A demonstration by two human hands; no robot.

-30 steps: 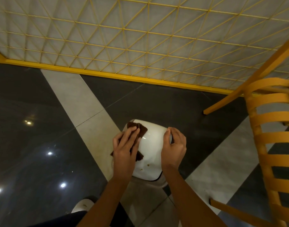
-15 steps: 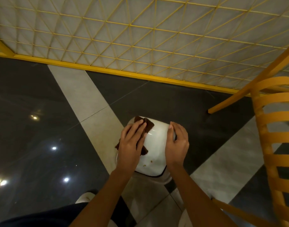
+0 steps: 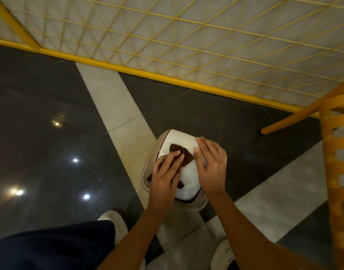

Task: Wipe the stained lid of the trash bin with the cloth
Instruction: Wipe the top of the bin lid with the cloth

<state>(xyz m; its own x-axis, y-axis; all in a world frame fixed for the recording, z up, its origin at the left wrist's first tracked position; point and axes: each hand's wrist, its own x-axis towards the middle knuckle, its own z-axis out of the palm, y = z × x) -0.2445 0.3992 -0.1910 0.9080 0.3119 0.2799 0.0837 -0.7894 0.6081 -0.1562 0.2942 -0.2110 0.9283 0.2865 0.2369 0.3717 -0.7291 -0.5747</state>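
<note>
The cloth lies on the lid under the left hand, the right hand beside it.

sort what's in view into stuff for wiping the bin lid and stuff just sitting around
In use:
cloth
lid
trash bin
left hand, pressing the cloth
right hand, resting on the lid

Just around:
orange chair
yellow grid panel
white shoe

We could read no text, label, brand, number or sign on the white plastic bin lid or anywhere around it.
</note>
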